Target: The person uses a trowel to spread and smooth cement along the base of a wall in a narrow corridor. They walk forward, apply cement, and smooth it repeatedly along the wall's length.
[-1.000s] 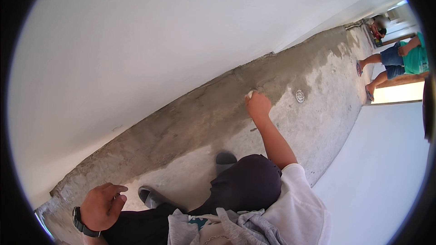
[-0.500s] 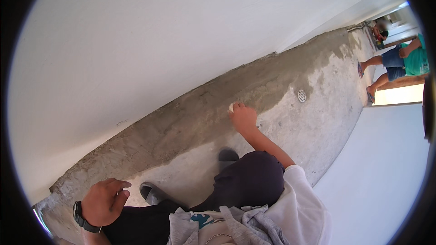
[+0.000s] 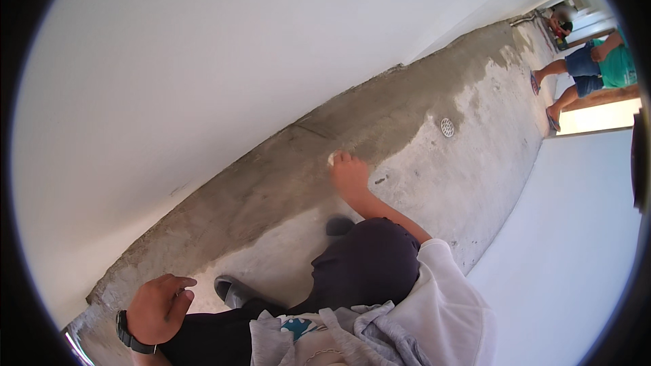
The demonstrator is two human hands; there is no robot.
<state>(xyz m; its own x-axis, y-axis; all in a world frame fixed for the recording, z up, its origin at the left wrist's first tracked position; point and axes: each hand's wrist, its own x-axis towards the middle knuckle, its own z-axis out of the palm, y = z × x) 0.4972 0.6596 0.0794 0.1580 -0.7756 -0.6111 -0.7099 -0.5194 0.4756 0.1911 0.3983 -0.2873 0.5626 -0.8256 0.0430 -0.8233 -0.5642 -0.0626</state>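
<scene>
My right hand [image 3: 351,178] is closed around a small whitish piece [image 3: 332,158], which pokes out past the fingertips. Its kind is mostly hidden by the fingers. That hand is over the edge of a damp grey-brown cement strip [image 3: 251,183] that runs along the foot of the white wall. My left hand [image 3: 161,305], with a black watch [image 3: 126,332] on its wrist, hovers by my left knee. Its fingers curl loosely, the thumb stands apart from the index finger, and nothing shows between them.
A round white drain cover [image 3: 447,127] sits in the pale concrete floor [image 3: 475,169]. My dark slippers [image 3: 234,291] rest beside the cement strip. Toward the far right, a person in a green shirt [image 3: 616,61] stands by a doorway, and another person [image 3: 560,24] is farther back.
My right hand has slid slightly left and nearer along the cement edge, uncovering a dark mark on the floor beside the wrist. My left hand keeps its loose curl. The view has shifted a little.
</scene>
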